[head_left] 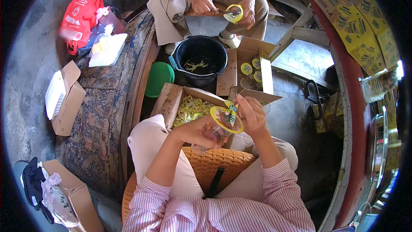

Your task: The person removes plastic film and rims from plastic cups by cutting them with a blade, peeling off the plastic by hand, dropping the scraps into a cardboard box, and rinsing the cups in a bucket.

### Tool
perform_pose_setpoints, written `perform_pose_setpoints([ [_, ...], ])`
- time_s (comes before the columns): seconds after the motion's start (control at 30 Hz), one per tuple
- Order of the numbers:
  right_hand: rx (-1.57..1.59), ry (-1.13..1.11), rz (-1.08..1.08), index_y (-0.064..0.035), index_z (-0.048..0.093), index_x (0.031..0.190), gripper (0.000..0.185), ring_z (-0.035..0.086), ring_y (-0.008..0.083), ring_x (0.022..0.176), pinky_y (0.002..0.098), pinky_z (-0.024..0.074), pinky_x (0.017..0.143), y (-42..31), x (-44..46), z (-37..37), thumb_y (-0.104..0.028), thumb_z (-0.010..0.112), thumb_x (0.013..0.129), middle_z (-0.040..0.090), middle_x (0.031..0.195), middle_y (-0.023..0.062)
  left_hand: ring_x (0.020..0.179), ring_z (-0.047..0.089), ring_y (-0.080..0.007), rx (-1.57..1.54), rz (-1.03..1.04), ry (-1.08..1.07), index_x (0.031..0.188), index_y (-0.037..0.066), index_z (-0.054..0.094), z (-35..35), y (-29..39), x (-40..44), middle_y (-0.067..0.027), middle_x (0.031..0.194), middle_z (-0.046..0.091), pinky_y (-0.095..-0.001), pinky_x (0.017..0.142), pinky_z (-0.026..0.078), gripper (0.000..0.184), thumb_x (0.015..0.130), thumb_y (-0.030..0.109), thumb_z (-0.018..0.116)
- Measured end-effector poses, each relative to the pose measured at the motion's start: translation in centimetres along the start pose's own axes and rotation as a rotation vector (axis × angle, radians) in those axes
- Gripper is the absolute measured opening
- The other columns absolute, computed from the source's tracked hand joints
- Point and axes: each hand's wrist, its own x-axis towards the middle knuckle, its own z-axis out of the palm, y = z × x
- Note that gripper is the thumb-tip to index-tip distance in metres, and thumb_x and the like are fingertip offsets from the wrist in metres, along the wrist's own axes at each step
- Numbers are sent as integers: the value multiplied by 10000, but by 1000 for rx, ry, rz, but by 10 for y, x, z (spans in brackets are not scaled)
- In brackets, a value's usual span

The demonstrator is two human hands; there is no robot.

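We hold the clear cup (214, 133) over our lap, in the middle of the scene, with our left grip (192, 130) wrapped around it. Our right grip (252, 115) pinches the yellow lid strip (231, 111) at the cup's rim. We seem to be peeling it off, and the next pull needs a steady cup. The yellow packs (362, 34) at far right seem to say "Lemon"; we can't read the white words on the red bag (84, 16) at far left.

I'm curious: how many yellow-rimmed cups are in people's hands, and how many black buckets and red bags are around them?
Near cup and far cup, both held: 2
Black bucket: 1
Red bag: 1
Total: 4
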Motion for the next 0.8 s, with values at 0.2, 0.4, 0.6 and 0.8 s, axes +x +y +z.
perform_pose_setpoints([
  [0.2, -40, 24, 18, 75, 524, 1104, 479, 525, 231, 563, 322, 466, 552, 3, 5, -1, 42, 625, 636, 564, 680, 102, 849, 525, -110, 211, 129, 264, 1191, 37, 375, -6, -2, -3, -60, 1060, 502, -252, 778, 425, 612, 661, 44, 681],
  [0.4, -129, -46, 32, 61, 523, 1122, 533, 518, 228, 558, 314, 454, 550, 6, 10, -12, 72, 597, 595, 572, 686, 97, 1070, 465, -169, 530, 274, 408, 1256, 14, 319, -15, 1, 1, -97, 1177, 458, -286, 922, 360, 697, 639, 36, 642],
  [0.6, -130, -46, 51, 59, 514, 1139, 557, 508, 215, 554, 312, 448, 538, 8, 5, -8, 82, 592, 587, 564, 673, 88, 1058, 499, -213, 677, 318, 480, 1230, 5, 358, -11, 6, 3, -132, 1127, 503, -314, 907, 384, 689, 630, 88, 685],
  [0.8, -63, -68, 74, 56, 498, 1156, 570, 520, 207, 563, 310, 458, 547, 7, 1, -5, 86, 601, 595, 578, 691, 74, 997, 543, -263, 744, 321, 579, 1183, -1, 424, -8, -4, 8, -159, 1068, 549, -332, 861, 414, 701, 601, 192, 763],
])
